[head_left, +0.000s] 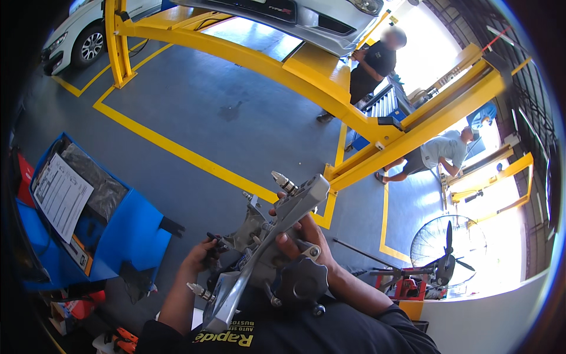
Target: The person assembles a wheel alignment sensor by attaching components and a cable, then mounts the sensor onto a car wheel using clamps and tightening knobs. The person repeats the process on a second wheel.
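Note:
In front of my chest I hold a wheel clamp (254, 265), a long silver-grey metal frame tilted up to the right. A large black lobed knob (301, 281) sits on it, and threaded metal tips (285, 182) stick out near its ends. My right hand (303, 236) is closed around the upper part of the frame, with fingers showing on both sides. On the other side, my left hand (200, 255) is closed on a small black grip beside the frame. Its fingertips are partly hidden, and how that grip joins the clamp cannot be made out.
A blue cabinet (127, 236) with a paper sheet (62, 190) stands at left. Ahead, a yellow car lift (247, 56) carries a silver car (306, 23). Two people are at the right, near a lift post (424, 121). A large fan (446, 259) stands at lower right.

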A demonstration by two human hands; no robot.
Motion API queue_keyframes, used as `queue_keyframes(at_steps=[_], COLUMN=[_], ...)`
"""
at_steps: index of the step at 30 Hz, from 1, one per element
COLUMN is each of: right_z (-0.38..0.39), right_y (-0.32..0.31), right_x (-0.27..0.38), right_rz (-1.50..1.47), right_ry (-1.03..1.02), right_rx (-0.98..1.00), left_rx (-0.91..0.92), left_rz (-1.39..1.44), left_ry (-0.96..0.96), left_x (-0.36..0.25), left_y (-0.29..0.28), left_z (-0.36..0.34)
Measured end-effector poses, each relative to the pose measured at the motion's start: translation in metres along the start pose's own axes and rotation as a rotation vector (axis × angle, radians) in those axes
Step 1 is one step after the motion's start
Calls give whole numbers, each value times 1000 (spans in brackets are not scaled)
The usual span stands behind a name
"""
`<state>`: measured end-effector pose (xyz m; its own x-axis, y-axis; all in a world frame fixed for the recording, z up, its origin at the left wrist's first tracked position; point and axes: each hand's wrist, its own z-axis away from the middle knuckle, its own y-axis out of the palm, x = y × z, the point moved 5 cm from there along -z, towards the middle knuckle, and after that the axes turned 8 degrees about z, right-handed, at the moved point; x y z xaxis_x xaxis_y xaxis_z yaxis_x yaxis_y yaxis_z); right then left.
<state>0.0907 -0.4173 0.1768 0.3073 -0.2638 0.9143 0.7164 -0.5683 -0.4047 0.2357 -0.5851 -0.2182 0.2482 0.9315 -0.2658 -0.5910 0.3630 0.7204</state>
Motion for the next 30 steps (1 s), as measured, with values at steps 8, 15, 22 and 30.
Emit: queue_keyframes(at_steps=[8, 15, 22, 30], right_z=[5, 9, 9, 9], right_y=[-4, -12, -10, -9], right_x=[-10, -1, 3, 2], right_rz=[62, -62, 55, 61], right_ry=[-74, 21, -36, -29], right_rx=[-61, -1, -92, -101], left_rx=[-70, 11, -11, -126], left_rz=[-100, -173, 59, 116], left_ry=[51, -32, -102, -74], left_x=[-19, -42, -28, -17], left_y=[-1, 17, 7, -4], left_z=[-6, 4, -23, -38])
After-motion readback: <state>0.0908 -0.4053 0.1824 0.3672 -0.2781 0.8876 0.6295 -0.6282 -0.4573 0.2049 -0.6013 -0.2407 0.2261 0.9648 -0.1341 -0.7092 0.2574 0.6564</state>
